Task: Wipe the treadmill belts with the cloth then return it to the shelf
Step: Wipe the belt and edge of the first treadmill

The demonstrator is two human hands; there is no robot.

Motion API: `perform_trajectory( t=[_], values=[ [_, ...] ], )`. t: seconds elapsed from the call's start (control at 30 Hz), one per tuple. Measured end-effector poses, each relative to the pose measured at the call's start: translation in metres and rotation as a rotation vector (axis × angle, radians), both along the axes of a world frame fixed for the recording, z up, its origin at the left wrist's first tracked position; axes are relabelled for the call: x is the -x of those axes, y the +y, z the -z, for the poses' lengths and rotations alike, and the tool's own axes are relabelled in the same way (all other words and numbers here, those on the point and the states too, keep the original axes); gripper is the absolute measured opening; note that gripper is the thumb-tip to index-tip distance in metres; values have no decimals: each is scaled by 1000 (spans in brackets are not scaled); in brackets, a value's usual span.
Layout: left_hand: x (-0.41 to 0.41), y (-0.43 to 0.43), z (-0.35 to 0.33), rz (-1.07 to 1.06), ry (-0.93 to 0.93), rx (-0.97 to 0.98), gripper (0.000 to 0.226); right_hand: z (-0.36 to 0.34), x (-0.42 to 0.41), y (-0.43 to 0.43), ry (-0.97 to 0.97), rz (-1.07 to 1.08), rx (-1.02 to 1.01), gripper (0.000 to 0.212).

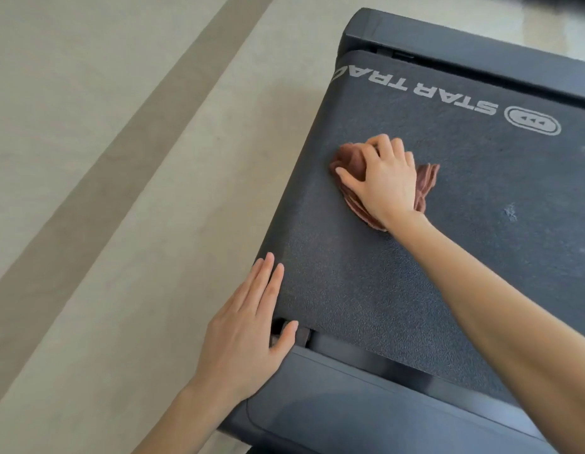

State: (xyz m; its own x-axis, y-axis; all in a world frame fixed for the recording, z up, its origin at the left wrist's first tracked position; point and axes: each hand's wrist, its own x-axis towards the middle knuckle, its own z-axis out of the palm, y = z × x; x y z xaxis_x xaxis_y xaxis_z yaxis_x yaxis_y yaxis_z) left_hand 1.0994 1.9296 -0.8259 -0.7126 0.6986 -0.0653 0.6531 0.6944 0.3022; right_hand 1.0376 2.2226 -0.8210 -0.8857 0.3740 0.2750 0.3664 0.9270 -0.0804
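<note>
A dark textured treadmill belt [464, 198] with white "STAR TRAC" lettering fills the right side of the view. On it, near the belt's end, lies a bunched reddish-brown cloth [351, 158]. My right hand [382, 178] presses down on the cloth with fingers curled over it, hiding its middle. My left hand [248, 329] lies flat with fingers together on the belt's rear corner, the thumb resting over the gap beside the side rail. The shelf is out of view.
The treadmill's dark side rail [366, 411] runs along the bottom, and another rail [464, 50] along the top. A pale floor [104, 191] with a darker diagonal stripe [121, 152] spreads to the left. Small light scuff marks [510, 213] show on the belt.
</note>
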Motion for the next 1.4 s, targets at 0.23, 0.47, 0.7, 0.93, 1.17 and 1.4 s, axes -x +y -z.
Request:
perform_trajectory(
  t=[0.23, 0.47, 0.7, 0.93, 1.17, 1.4],
  values=[
    [1, -9, -2, -95, -59, -29, 75, 3, -71, -93, 87, -516, 80, 49],
    [1, -7, -6, -127, -77, -18, 79, -1, -13, -44, 38, -360, 67, 49],
    [1, -11, -8, -86, -128, -74, 86, 0, -52, -70, 86, -500, 104, 46],
    [11, 8, -9, 6, -117, -64, 93, 8, -130, -61, 86, -714, 111, 43],
    [38, 66, -11, 154, -54, -29, 82, 2, -66, 22, 94, -63, 88, 44],
    [34, 80, -3, 228, 54, 81, 74, 4, -165, -20, 131, -102, 114, 45]
  ],
)
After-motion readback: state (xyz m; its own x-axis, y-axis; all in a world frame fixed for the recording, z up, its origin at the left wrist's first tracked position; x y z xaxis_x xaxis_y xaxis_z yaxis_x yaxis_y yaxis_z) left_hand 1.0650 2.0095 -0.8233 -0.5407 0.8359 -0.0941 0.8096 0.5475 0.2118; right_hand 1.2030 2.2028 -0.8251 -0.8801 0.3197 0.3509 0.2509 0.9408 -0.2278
